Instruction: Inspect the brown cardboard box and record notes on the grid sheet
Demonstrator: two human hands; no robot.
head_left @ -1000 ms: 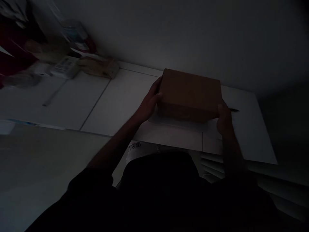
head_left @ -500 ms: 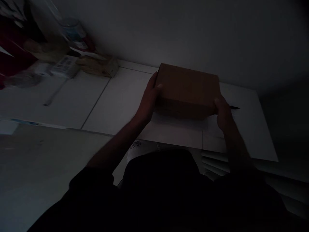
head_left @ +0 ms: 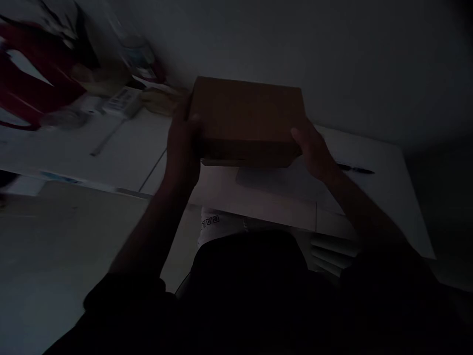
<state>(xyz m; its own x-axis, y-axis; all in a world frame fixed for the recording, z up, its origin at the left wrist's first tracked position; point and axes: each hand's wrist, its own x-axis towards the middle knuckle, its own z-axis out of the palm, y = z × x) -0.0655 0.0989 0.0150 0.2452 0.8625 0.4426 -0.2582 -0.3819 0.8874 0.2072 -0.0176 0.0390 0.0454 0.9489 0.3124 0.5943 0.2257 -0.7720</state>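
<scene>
A brown cardboard box [head_left: 248,111] is held up over the white tabletop [head_left: 254,199] in dim light. My left hand [head_left: 184,143] grips its left end, thumb at the near edge and the other fingers mostly hidden behind the side. At the right end my right hand [head_left: 312,148] clasps the box, with its thumb on the near top corner. Under the box the table shows a dark shadow. A dark pen [head_left: 360,170] lies on the table just beyond my right forearm.
Toward the left stand a red object with a loop handle [head_left: 55,64], a clear bottle [head_left: 142,61], a small white box [head_left: 123,101] and a wooden-looking item [head_left: 158,100]. A thin stick [head_left: 107,138] lies nearer. The wall [head_left: 277,39] rises behind the table.
Both my hands have carried the cardboard box to the left and raised it a little off the table. More of the pen shows at the right. The view has shifted slightly.
</scene>
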